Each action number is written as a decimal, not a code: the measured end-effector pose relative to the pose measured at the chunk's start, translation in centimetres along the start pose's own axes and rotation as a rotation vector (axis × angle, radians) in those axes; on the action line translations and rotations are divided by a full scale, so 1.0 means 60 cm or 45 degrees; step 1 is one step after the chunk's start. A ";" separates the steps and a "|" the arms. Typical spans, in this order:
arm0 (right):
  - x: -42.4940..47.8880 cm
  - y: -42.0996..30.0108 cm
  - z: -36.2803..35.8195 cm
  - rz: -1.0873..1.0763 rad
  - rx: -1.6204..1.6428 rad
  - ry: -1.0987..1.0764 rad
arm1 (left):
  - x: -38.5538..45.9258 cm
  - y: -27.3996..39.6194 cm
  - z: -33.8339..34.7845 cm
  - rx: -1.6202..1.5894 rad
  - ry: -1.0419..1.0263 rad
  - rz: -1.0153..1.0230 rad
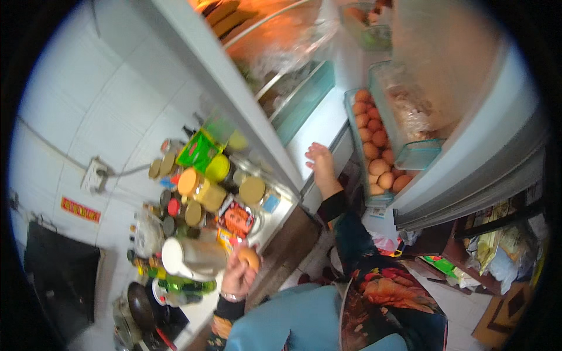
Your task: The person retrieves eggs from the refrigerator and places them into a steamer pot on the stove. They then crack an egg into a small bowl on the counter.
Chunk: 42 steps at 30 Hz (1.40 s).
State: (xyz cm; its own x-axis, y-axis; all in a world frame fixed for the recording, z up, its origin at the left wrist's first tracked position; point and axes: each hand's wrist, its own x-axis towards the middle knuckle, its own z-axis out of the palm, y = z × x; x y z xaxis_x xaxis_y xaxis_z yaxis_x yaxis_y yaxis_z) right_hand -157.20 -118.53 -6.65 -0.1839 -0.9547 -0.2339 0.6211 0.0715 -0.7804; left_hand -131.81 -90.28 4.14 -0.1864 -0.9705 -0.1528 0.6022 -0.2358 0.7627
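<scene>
My left hand (238,277) holds a brown egg (249,259) above the counter's edge, beside a tall white-lidded pitcher (193,259). Nothing shows in my right hand (319,160), whose fingers are spread in front of the open refrigerator's lower compartment. To the right of that hand, a clear greenish door bin (376,199) on the inside of the refrigerator door is filled with several brown eggs (371,150). A second clear bin (419,153) beside it has something wrapped in plastic.
Jars with lids (251,190), a green packet (199,151) and bottles crowd the counter at left. A wall socket (93,175) with a cord is on the tiles. The refrigerator door (474,145) stands open at right; bags fill a shelf (476,274) beyond.
</scene>
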 end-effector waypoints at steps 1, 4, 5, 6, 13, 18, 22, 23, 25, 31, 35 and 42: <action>-0.006 0.002 -0.026 -0.037 -0.004 -0.042 | 0.014 0.007 0.009 0.006 0.006 0.039; -0.094 -0.036 -0.048 -0.139 -0.133 -0.141 | 0.046 0.025 0.023 -0.014 -0.026 0.107; -0.121 -0.052 -0.048 -0.169 -0.125 -0.190 | 0.049 0.039 0.038 -0.005 -0.097 0.121; -0.143 -0.066 -0.048 -0.157 -0.194 -0.208 | 0.051 0.049 0.051 0.001 -0.134 0.156; -0.235 -0.080 -0.036 -0.107 -0.363 -0.498 | 0.043 0.074 0.057 0.017 -0.250 0.255; -0.298 -0.078 0.015 -0.029 -0.361 -0.755 | 0.014 0.084 0.060 0.067 -0.172 0.303; -0.364 -0.058 0.071 0.037 -0.360 -1.099 | -0.024 0.085 0.038 0.321 0.067 0.372; -0.378 -0.049 0.082 0.090 -0.371 -1.148 | -0.035 0.084 0.033 0.374 0.133 0.393; -0.394 -0.038 0.100 0.172 -0.402 -1.233 | -0.045 0.079 0.026 0.475 0.234 0.437; -0.447 0.037 0.130 0.065 -0.441 -1.528 | -0.095 0.059 0.015 0.860 0.447 0.437; -0.503 0.031 0.153 0.139 -0.454 -1.473 | -0.104 0.018 -0.011 1.113 0.400 0.578; -0.520 0.031 0.096 -0.257 -0.994 -1.063 | -0.107 -0.021 -0.025 0.969 0.208 0.397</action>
State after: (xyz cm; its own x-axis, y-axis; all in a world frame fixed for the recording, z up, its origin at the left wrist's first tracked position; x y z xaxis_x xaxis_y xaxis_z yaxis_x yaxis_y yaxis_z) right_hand -145.93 -90.26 2.55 0.5145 -0.8417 0.1638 -0.0547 -0.2229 -0.9733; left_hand -130.20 -83.81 3.24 0.0515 -0.9945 0.0907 -0.0914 0.0857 0.9921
